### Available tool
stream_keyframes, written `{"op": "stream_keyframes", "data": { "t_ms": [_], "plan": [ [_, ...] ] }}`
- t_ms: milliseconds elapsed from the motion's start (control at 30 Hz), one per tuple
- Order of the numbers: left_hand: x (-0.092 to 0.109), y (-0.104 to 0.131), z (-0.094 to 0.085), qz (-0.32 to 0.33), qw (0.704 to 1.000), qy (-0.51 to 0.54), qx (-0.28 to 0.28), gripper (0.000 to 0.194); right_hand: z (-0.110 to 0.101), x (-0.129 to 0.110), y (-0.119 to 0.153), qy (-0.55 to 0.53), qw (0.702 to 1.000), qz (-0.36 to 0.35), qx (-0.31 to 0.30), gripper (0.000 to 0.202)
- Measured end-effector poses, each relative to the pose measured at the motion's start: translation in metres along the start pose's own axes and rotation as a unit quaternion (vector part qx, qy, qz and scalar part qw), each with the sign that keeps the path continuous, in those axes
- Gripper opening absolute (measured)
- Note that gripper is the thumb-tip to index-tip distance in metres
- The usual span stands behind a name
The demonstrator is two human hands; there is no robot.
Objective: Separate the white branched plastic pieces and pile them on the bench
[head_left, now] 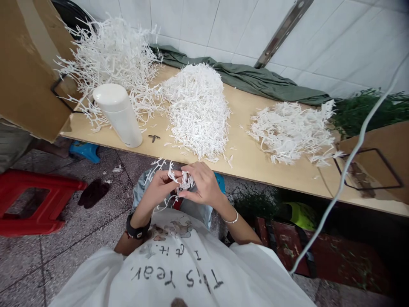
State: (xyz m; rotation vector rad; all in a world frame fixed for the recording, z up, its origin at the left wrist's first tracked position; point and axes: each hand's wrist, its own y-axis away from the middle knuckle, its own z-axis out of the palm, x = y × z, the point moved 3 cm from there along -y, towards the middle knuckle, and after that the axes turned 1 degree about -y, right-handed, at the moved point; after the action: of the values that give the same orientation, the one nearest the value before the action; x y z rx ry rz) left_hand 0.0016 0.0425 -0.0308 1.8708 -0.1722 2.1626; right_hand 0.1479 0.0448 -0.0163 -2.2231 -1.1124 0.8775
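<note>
while pinching a white branching sprig (171,174) in the left hand (159,186), gripping a small white bunch (188,181) between thumb and fingertips of the right hand (204,184), close beside it. holding sprig and bunch just off the near edge of the table (241,140). on that surface, a big white tangle (111,51) at far left, a dense white heap (200,113) mid-table, a looser white pile (292,132) at right, and, upright at near left, a white bottle (120,117).

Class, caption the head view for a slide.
Left hand and right hand hold white branched sprigs at a tabletop bearing three white heaps and a capped bottle.
</note>
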Motion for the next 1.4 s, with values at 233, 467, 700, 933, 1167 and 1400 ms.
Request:
{"op": "stream_keyframes", "data": {
  "t_ms": [233,467,700,933,1167,1400],
  "plan": [
    [0.000,-0.002,0.000,0.019,0.997,-0.068,-0.029,0.030,-0.003,0.006,0.006,-0.098,0.988,0.067,-0.103,0.052],
    [-0.004,0.000,0.001,0.020,0.988,-0.104,-0.113,0.035,0.004,0.022,0.008,-0.245,0.938,0.175,-0.172,0.045],
    [-0.019,0.004,0.006,-0.061,0.991,0.018,-0.119,0.042,0.016,0.014,0.005,-0.392,0.871,0.270,-0.123,0.064],
    [-0.014,0.039,-0.001,-0.068,0.981,0.150,-0.099,0.038,-0.063,0.056,-0.004,-0.327,0.869,0.319,0.191,0.057],
    [-0.011,0.031,-0.022,-0.023,0.996,0.035,0.073,0.036,-0.081,0.102,-0.020,-0.058,0.931,0.282,0.225,0.020],
    [0.012,0.006,-0.008,0.067,0.989,-0.121,0.057,0.036,-0.033,0.043,-0.026,-0.010,0.979,0.198,0.044,0.031]
  ]
}}
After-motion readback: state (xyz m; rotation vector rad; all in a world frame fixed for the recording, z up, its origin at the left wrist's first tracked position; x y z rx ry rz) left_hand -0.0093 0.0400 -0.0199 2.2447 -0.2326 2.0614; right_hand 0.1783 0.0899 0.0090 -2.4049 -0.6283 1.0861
